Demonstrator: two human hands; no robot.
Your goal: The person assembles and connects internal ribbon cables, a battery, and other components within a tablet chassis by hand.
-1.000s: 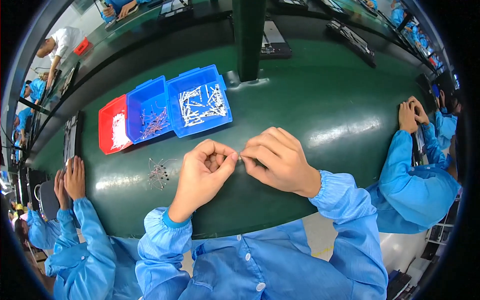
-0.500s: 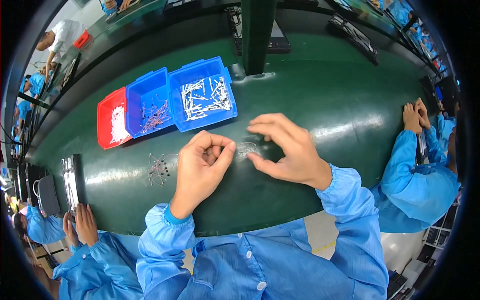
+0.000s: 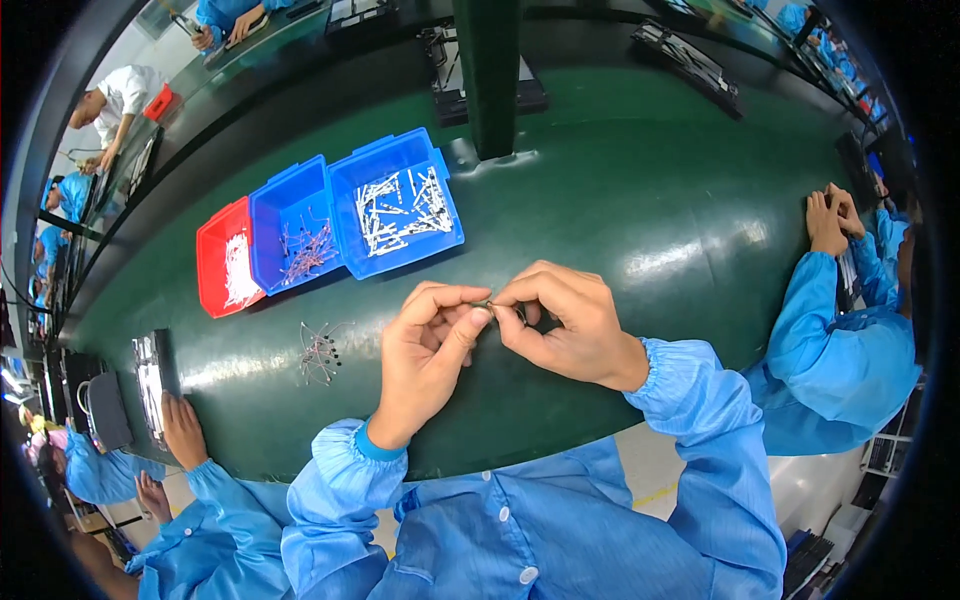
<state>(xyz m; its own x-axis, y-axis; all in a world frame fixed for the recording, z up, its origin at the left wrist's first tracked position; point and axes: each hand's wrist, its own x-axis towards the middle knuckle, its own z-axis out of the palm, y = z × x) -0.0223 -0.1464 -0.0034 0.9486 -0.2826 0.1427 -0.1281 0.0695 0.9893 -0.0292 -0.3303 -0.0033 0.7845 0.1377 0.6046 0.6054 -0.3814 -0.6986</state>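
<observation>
In front of my chest, my left hand [image 3: 425, 345] and my right hand [image 3: 575, 328] meet fingertip to fingertip above the green table. Thumb and forefinger of each are pinched on a small thin-wired part [image 3: 487, 304], mostly covered by the fingers. A loose cluster of thin-wired parts with dark tips [image 3: 320, 352] lies left of my left hand. Beyond my hands, a blue bin [image 3: 447, 240] contains narrow white-and-black strips. The blue bin beside it [image 3: 285, 190] holds more thin reddish wired parts, and a red bin [image 3: 212, 265] holds small white pieces.
A dark green post [image 3: 488, 80] rises behind the bins, with a dark device panel [image 3: 440, 75] behind it. Another panel [image 3: 690, 65] lies far right. Co-workers in blue sit at both sides; one hand [image 3: 182, 430] touches a panel [image 3: 150, 385] at left.
My right hand has moved left and its spread fingers have closed against my left fingertips, on the small part. At left, one of the co-worker's hands has come off the panel.
</observation>
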